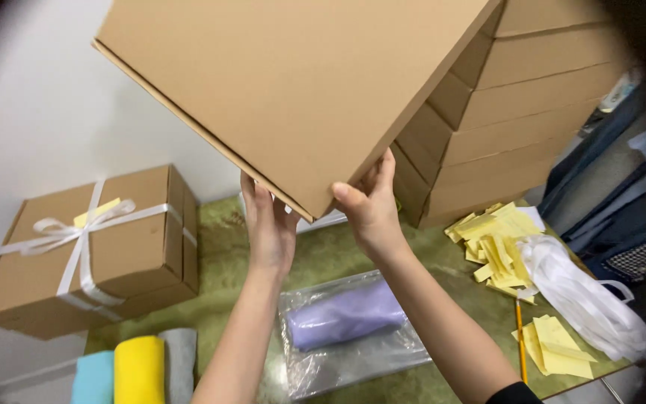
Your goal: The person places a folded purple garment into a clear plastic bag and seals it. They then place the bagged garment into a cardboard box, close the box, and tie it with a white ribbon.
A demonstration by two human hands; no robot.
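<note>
I hold a flat brown cardboard box (293,90) raised and tilted above the table. My left hand (267,224) grips its lower edge from underneath. My right hand (368,206) clasps the box's lower corner, thumb on the front face. Below my arms, a rolled lilac cloth (345,314) lies inside a clear plastic bag (353,363) on the green table cover (323,254).
A closed cardboard box tied with white ribbon (91,251) stands at left. A stack of flat brown boxes (502,127) rises at back right. Yellow paper slips (499,243), white ribbon (581,295) and a pencil (520,340) lie at right. Blue, yellow and grey rolls (136,370) sit at the front left.
</note>
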